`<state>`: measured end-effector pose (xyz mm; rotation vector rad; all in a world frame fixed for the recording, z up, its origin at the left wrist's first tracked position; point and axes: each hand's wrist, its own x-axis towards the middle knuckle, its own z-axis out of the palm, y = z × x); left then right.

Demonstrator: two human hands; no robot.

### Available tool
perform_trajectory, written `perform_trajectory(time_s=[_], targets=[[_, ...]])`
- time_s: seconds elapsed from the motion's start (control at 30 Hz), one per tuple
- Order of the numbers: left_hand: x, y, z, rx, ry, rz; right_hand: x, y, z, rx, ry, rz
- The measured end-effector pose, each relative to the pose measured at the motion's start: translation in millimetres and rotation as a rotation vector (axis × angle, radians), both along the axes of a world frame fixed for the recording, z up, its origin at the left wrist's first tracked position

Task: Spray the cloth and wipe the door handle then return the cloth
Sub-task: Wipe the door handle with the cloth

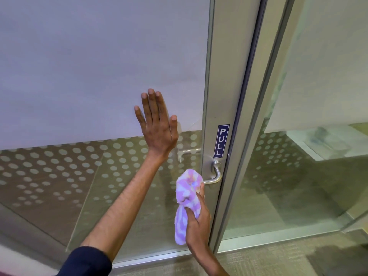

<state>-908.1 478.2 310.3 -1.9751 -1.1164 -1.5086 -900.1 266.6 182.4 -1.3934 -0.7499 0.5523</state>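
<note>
A silver lever door handle (pixel 216 174) sticks out from the metal frame of a glass door, just below a blue PULL sticker (pixel 221 141). My right hand (pixel 198 218) grips a pink, purple and white cloth (pixel 188 194), bunched over the free left end of the handle. The cloth's tail hangs down below my fingers. My left hand (pixel 157 123) lies flat on the door's glass, fingers spread, up and left of the handle, holding nothing. No spray bottle is in view.
The glass door (pixel 99 76) has a frosted upper panel and a dotted band lower down. To the right, past the door frame (pixel 249 116), stands a fixed glass wall (pixel 308 136). Carpet (pixel 268 259) covers the floor at the bottom right.
</note>
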Motion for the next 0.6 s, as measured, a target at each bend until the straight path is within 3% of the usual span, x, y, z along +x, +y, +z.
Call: perform_trajectory(time_s=[0.17,0.3,0.5,0.6], targets=[[-1,-4,1,-0.056,0.031,0.006,20,-17,40,0.146,0.265,-0.037],[-3,-18,7,-0.155,0.007,-0.040,45,-18,71,0.270,0.307,-0.014],[0,-82,-9,-0.263,-0.173,-0.533,72,-18,85,0.353,0.418,0.105],[-1,-119,-23,-0.571,-0.302,-0.683,77,-20,90,0.358,0.520,0.133]])
